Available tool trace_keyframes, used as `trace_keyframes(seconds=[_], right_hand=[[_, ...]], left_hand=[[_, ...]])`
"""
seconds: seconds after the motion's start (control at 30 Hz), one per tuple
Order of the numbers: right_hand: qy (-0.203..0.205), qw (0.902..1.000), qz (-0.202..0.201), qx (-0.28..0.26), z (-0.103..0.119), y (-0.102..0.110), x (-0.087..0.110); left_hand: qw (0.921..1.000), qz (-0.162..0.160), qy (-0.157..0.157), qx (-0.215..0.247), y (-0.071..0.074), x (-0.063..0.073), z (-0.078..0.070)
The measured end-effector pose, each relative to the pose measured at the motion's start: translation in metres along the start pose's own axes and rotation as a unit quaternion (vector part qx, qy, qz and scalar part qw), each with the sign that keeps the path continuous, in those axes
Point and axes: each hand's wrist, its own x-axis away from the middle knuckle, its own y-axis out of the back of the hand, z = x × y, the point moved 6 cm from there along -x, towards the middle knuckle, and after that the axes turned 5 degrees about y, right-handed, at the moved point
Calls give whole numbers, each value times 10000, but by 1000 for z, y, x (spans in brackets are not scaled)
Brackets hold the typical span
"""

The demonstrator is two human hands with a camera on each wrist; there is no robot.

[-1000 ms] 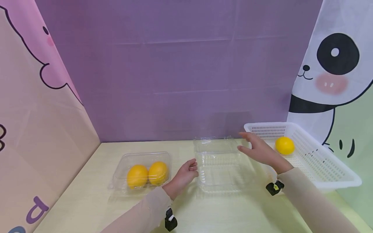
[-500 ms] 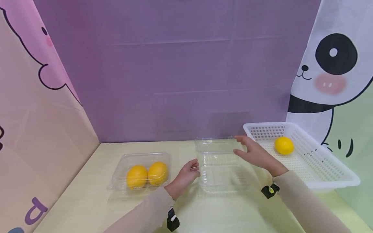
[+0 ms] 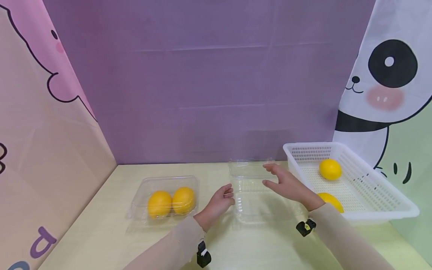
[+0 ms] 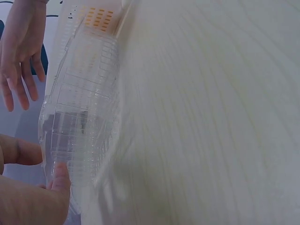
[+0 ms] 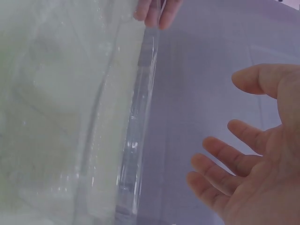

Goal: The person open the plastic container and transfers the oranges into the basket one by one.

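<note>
Find the right hand [image 3: 290,184] at 2 o'clock of the open box [image 3: 254,200]: spread open, with relaxed fingers and a thumb held apart, seen clear of the plastic in the right wrist view. Just shifted toward 9 o'clock, away from the basket [image 3: 381,215]. Find the left hand [image 3: 216,207] at 9 o'clock, with bent fingers at the box's edge; cannot tell whether pinching or merely touching. Note a slight move toward 3 o'clock by box and left hand alike. Judge as work now centred on the box, with its lid [image 3: 248,168] unclosed at 12 o'clock. Locate the basket at 3 o'clock, holding a far fruit [image 3: 330,169] and, newly uncovered by the right sleeve [image 3: 337,228], a near fruit [image 3: 331,201]. Locate the closed box [image 3: 168,182] beyond the left hand at 9 o'clock, with two more fruits [image 3: 159,204] inside.
</note>
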Motion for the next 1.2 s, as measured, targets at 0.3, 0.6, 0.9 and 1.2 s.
trace_keyframes(seconds=[0.3,0.6,0.9,1.2], right_hand=[[186,9997,-94,-94,1,-13,-3],[225,9997,-72,9,2,-24,-7],[153,9996,-4,-220,4,-30,-10],[138,9993,27,-351,8,-35,-13]], left_hand=[[10000,-37,31,-7,1,2,0],[9996,-121,205,-147,7,6,2],[9995,-120,185,-211,10,8,2],[9998,-118,-23,-158,15,11,-2]])
